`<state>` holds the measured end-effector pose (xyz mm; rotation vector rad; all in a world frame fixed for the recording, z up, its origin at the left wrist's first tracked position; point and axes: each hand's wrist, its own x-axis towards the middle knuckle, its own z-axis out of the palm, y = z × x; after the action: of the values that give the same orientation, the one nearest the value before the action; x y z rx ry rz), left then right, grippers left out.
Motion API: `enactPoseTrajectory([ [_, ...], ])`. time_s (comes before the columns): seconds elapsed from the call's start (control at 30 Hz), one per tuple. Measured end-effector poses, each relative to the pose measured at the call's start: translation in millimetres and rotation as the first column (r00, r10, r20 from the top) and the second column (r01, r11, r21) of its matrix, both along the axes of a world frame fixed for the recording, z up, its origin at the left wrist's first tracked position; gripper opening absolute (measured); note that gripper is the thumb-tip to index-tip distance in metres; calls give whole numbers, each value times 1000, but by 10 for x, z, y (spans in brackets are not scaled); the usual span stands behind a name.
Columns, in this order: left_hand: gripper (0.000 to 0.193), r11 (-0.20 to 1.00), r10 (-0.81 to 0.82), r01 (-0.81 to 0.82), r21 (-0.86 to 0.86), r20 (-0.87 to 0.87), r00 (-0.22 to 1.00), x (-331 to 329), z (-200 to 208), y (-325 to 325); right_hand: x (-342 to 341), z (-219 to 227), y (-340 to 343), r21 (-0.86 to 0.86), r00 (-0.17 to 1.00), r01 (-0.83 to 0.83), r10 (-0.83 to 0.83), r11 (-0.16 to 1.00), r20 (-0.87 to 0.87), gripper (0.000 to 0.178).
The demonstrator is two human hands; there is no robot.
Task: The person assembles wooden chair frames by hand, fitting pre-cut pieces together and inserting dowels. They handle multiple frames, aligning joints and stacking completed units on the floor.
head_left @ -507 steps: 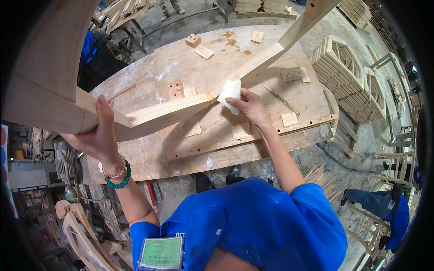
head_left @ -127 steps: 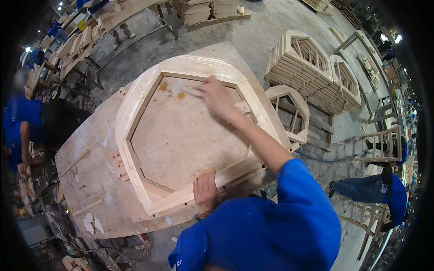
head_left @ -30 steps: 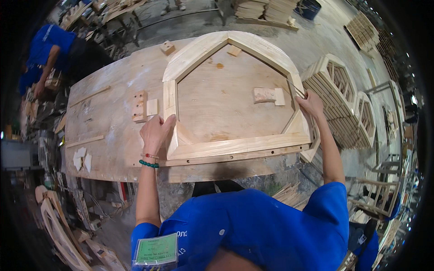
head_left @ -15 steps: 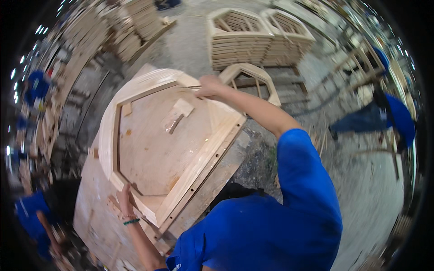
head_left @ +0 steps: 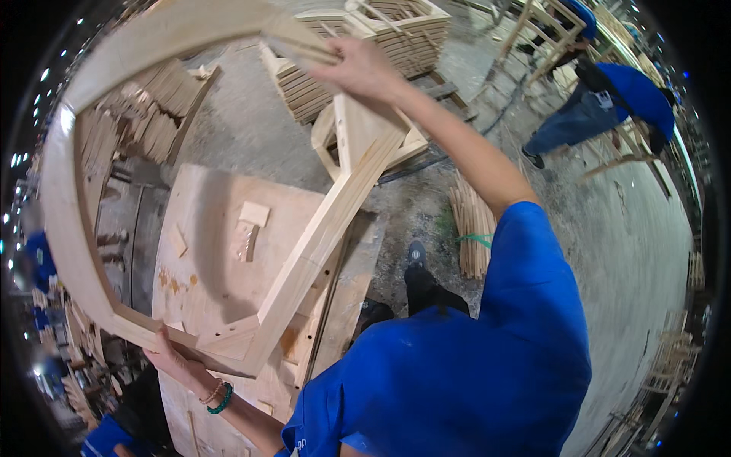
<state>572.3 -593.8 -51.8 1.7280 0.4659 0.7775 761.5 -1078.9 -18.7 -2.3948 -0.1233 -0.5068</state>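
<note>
The left hand [head_left: 173, 359] and right hand [head_left: 364, 70] grip 1 wooden frame [head_left: 316, 232] between them; stacked frames [head_left: 413, 47] stand beyond the right hand.

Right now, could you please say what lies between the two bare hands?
The head view shows a pale wooden polygonal frame between the left hand and right hand.

Frame [head_left: 304, 266] above table [head_left: 288, 228], between my left hand [head_left: 177, 362] and right hand [head_left: 362, 70], blocks [head_left: 255, 213] on table, stacked frames [head_left: 400, 42] beyond, strip bundle [head_left: 470, 221] at right
</note>
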Motion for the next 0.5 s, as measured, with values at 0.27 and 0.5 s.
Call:
enactPoseTrajectory([
  [0.27, 37, 946, -296, 307, -110, 106, 949, 807, 453, -2212, -1087, 420, -2455, 175, 865, 268, -317, 947, 390, 52],
  [0.5, 29, 839, -533, 534, -110, 42, 845, 1546, 33, -4233, -1741, -48, -4132, 213, 729, 621, -656, 754, 197, 52],
])
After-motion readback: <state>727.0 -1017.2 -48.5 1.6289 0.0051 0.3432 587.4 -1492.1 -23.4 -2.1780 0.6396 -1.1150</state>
